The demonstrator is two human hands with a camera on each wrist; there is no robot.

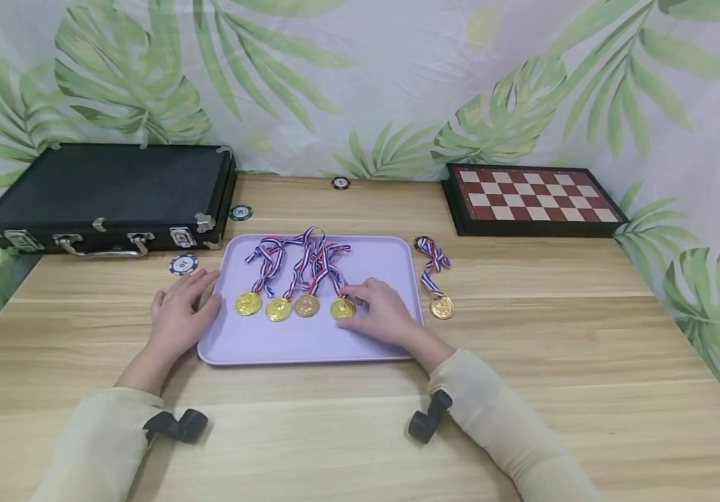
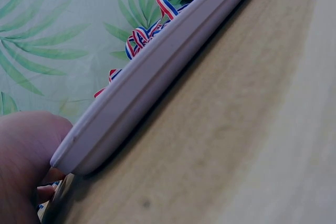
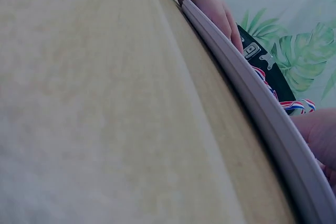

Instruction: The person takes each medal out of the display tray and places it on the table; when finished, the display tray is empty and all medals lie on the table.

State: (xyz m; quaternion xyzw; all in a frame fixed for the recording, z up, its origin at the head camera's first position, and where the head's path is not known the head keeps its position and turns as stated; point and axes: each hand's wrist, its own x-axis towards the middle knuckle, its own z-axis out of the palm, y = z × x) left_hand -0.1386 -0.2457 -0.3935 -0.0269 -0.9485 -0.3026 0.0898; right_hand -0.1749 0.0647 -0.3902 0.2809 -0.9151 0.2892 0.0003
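The right hand lies inside the flat lilac plastic tray on the wooden table, its fingertips pinching the rightmost gold medal with striped ribbon. The left hand rests with relaxed, slightly spread fingers against the tray's left rim.

Lilac tray at centre; gold medals with red-white-blue striped ribbons. Black case upper left. Red-and-cream chequered board upper right. Light wood-grain surface. Green leaf-print backdrop.
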